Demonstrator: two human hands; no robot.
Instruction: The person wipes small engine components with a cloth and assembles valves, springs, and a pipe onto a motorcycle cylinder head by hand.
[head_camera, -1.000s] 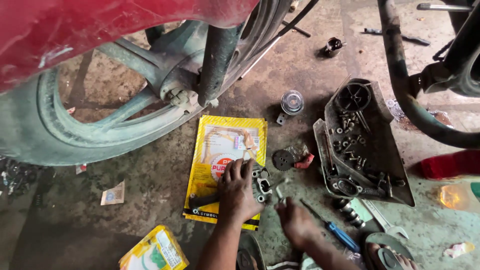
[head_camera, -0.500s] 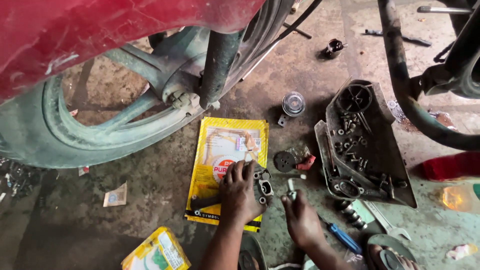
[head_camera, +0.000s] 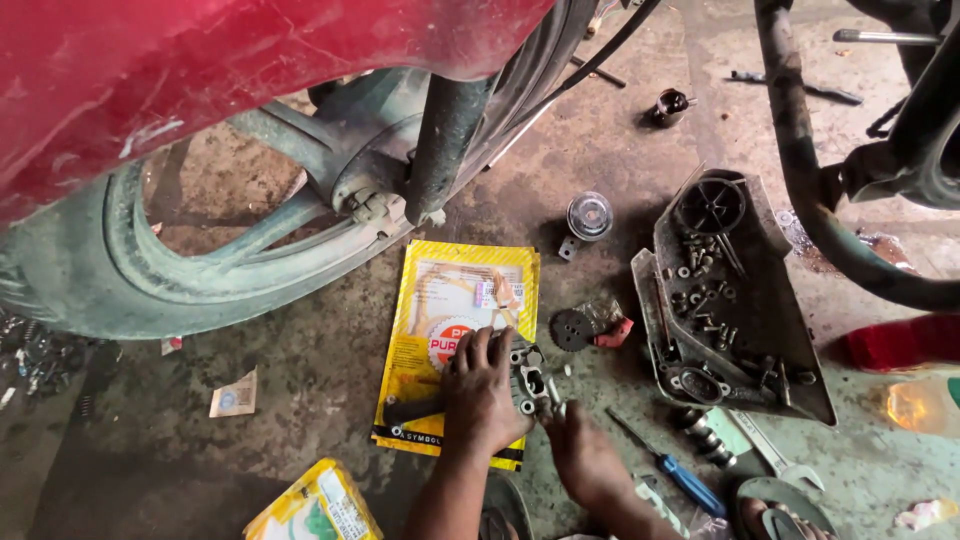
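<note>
My left hand (head_camera: 482, 392) presses down on a small grey metal pump-like part (head_camera: 531, 379) that lies at the right edge of a yellow flat packet (head_camera: 452, 300) on the concrete floor. My right hand (head_camera: 583, 455) is just to the right of it, fingertips pinching a small bolt (head_camera: 553, 391) held against the part. A dark gear (head_camera: 572, 329) and a red-tipped piece (head_camera: 613, 333) lie just beyond the part.
A motorcycle wheel (head_camera: 150, 290) and red fender (head_camera: 200, 70) fill the upper left. A grey cover (head_camera: 760, 350) used as a tray holds several bolts at the right. A blue-handled screwdriver (head_camera: 680, 478), a spanner (head_camera: 775, 455), a second yellow packet (head_camera: 315, 510) and a round cap (head_camera: 589, 215) lie around.
My right hand has moved up and left from beside the screwdriver to the metal part, bringing a small bolt. My left hand has stayed on the part.
</note>
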